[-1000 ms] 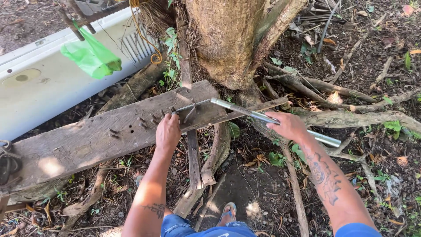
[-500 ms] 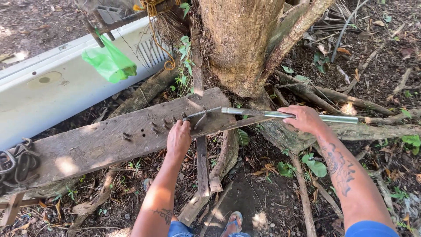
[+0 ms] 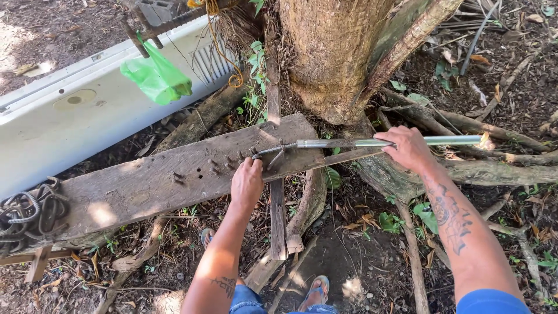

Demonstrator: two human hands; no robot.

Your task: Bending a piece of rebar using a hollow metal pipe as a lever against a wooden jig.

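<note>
We're looking down at a weathered plank laid across the roots at the foot of a tree trunk. Our left hand is pressed on the plank's near edge, fingers curled over a bent steel rod just beside a cluster of nails sticking out of the wood; how tight the grip is, we cannot tell. Our right hand is closed around a metal pipe, which lies almost level, its left end slipped over the rod, its right end poking past the hand toward the roots.

Versus a second ago: the pipe was angled down to the right, now it sits close to horizontal. Right hand has come up and out along the pipe; left hand stays in roughly the same spot on the plank. The view has also shifted, so the trunk sits further right.

Around it: a white panel lies to the left behind the plank, a green plastic bag hangs above it from a dark bar. A pile of bent steel loops rests on the plank's far left end. A narrow wooden slat runs under the plank toward us. Our sandalled feet show at the bottom on bare dirt and dead leaves.
</note>
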